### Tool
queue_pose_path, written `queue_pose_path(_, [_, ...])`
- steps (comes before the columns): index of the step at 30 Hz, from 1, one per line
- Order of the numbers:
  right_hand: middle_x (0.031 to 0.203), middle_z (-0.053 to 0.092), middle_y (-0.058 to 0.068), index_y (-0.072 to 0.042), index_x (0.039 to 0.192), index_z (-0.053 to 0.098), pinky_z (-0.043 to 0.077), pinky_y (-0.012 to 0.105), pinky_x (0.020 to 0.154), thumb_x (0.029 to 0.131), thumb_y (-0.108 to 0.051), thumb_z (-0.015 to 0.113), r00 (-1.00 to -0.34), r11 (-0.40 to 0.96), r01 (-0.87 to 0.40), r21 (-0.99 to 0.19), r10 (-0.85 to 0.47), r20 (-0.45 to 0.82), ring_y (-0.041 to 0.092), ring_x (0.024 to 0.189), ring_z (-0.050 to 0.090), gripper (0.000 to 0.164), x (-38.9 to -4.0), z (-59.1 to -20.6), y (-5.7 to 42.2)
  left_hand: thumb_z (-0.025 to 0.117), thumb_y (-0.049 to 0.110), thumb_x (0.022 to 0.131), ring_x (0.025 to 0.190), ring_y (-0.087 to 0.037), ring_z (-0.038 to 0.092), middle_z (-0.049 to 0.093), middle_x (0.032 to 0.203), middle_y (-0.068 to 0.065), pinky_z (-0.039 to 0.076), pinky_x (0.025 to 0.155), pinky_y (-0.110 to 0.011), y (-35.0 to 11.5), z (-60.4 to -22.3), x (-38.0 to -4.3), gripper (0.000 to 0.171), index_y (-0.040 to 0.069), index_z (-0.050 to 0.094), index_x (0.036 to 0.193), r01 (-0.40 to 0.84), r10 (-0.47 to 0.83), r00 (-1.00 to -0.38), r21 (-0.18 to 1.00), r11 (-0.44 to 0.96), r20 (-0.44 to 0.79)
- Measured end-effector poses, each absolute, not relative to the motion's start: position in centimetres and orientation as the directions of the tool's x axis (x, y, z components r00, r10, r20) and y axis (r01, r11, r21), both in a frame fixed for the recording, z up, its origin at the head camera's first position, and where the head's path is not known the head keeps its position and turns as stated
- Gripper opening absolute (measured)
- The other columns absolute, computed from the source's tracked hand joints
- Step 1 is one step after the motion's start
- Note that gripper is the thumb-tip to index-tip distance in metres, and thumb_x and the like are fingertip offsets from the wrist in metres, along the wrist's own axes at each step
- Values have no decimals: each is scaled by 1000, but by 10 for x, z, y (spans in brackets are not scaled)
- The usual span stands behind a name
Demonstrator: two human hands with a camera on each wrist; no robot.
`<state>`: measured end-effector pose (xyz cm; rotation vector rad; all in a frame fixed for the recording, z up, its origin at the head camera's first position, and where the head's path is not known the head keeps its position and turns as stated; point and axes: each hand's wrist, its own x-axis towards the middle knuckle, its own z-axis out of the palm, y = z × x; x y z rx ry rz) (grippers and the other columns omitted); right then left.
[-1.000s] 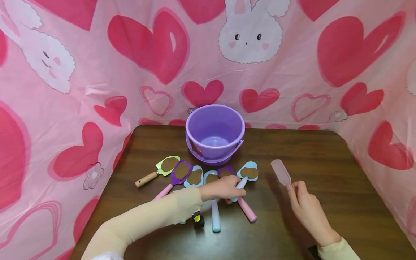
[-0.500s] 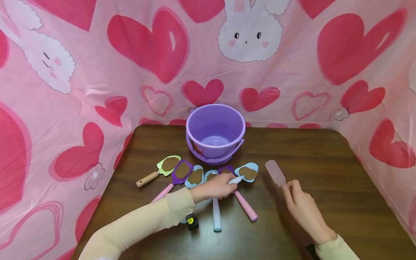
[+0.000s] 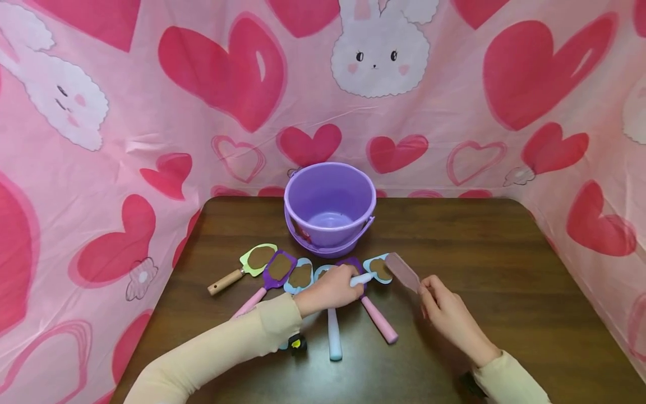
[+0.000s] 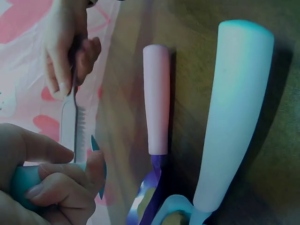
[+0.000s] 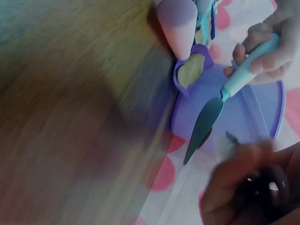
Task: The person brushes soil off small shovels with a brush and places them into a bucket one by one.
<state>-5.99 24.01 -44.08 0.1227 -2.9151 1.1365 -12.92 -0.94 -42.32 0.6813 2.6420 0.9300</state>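
a light blue shovel [image 3: 369,276] with a brown patch [image 3: 382,270] tilts aloft — a flat pinkish scraper [image 3: 403,272] slants just beside it.

Both sleeves [image 3: 232,338] are pale cream; a black wrist device [image 3: 298,343] shows yellow.

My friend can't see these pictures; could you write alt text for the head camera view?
A person's left grip holds a blue-handled tool and the right grip holds a flat pink tool. Brown-patched tools lie fanned across a dark table, before a purple bucket and pink heart-patterned backdrop.
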Motion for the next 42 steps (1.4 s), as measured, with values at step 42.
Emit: queue_pose_path(42, [53,39,-5,-15,64,53,31,26,48,97,-31,48,-989,818,-133,-560,-76,124,11,49,38,37,-86,-458,234,61,13,82,54,-6,47,49,63,5,38,47,-18,2,-427,-134,9,13,59,73,504,552,-829,551,665,92])
